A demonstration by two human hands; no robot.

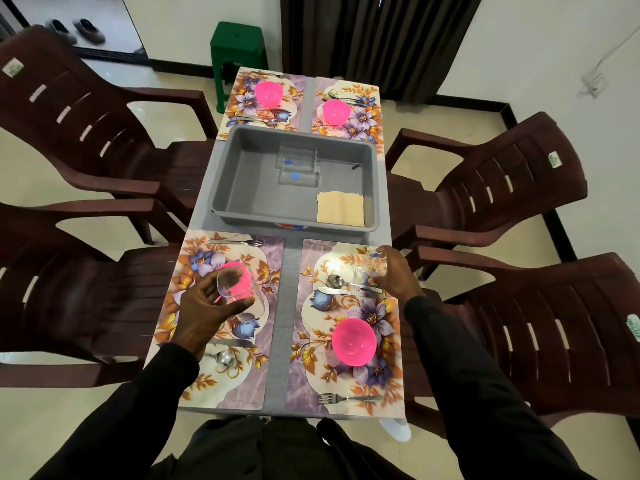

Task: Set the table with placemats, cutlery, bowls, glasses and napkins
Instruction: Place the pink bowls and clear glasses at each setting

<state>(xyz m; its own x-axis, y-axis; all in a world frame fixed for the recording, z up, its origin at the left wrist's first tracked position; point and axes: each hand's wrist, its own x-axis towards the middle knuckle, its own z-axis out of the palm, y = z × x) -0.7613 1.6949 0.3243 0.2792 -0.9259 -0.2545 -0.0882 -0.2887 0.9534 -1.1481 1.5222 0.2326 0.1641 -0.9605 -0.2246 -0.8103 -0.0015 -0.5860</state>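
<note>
Several floral placemats cover the table, each with a pink bowl and cutlery. My left hand grips a clear glass, tilted above the near left placemat and its pink bowl. My right hand holds a second clear glass at the far right corner of the near right placemat, beside a spoon and knife. A pink bowl and a fork lie nearer me. The grey tub holds two more glasses and beige napkins.
Several dark brown plastic chairs stand on both sides of the table. A green stool stands beyond the far end, next to a dark curtain. The far placemats carry pink bowls and cutlery.
</note>
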